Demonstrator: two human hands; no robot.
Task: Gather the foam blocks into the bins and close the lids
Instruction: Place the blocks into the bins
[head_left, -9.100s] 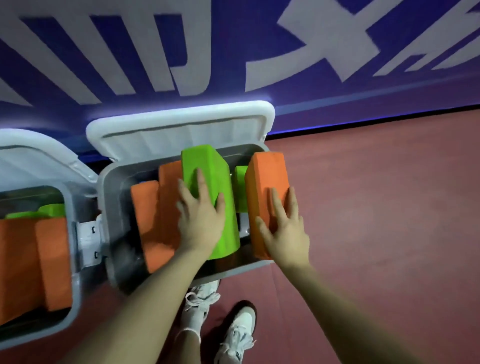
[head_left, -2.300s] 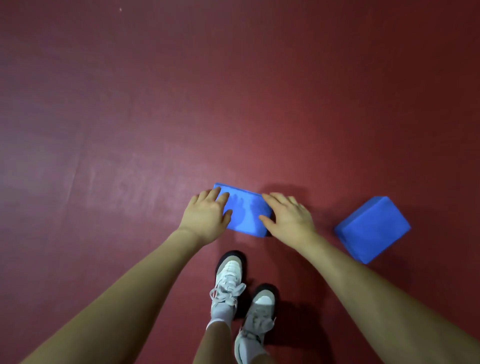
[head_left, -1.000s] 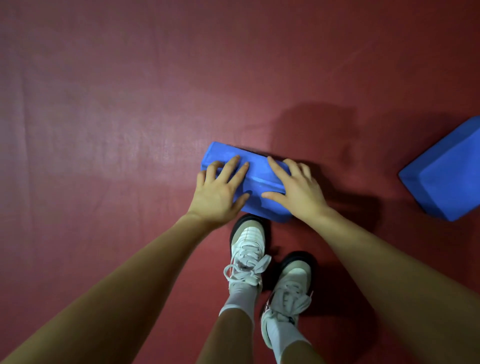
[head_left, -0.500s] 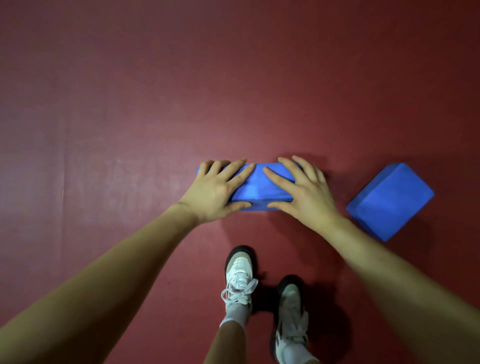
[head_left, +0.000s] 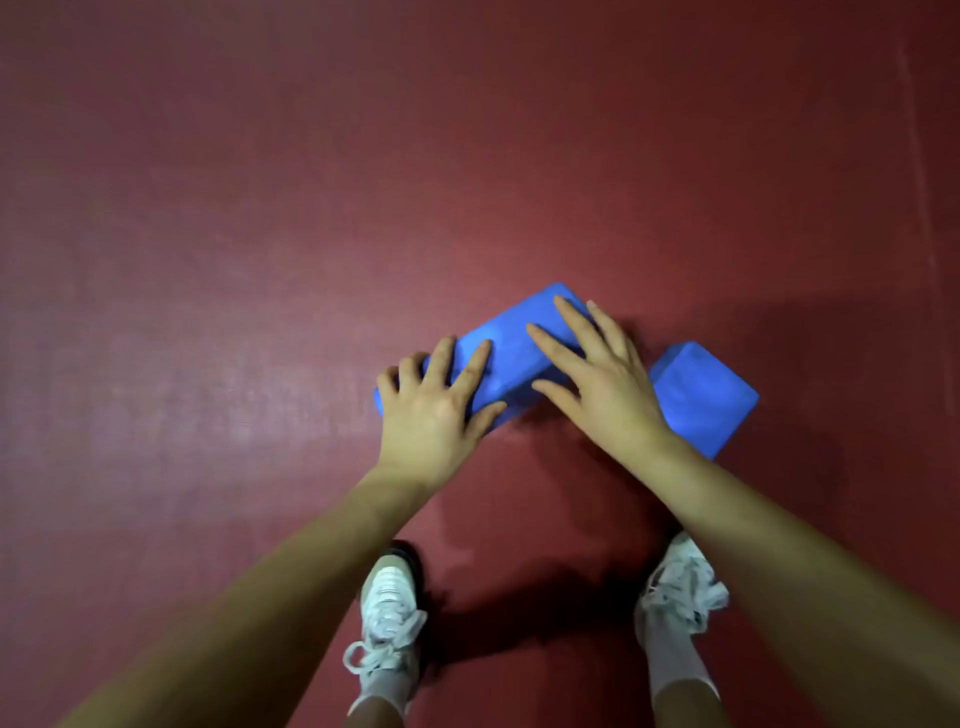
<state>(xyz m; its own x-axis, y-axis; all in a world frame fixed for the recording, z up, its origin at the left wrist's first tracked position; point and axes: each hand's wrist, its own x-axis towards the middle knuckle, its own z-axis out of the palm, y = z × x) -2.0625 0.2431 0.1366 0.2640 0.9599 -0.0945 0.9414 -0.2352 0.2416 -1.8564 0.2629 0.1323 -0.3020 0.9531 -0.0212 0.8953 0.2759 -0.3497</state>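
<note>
Foam blocks are what this is all about, and two blue ones are in shot, both on the red floor (head_left: 260, 260) with no bin anywhere in frame. Going near to far: closest to the camera are the white sneakers (head_left: 387, 608), planted apart on the mat. Just past them, the left hand (head_left: 434, 410) lies over the near-left end of the long blue block (head_left: 511, 343), fingers draped over the top and thumb along the near face, so it's holding that end. The right hand (head_left: 602, 384) is spread across the other half, fingers pretty much straight and flat on top, thumb pointing along the near edge, more pressing than gripping from what I can see. The block sits at a slant, far end pointing up-right. Whether it's off the floor at all I can't tell. Just to the right of the wrist is the second blue block (head_left: 701, 400), untouched, looks close to the first but I can't say if they touch. My guess is these are light, a bit squishy and grippy, not fragile at all. I'd clamp the long one between both palms at its short ends.
</note>
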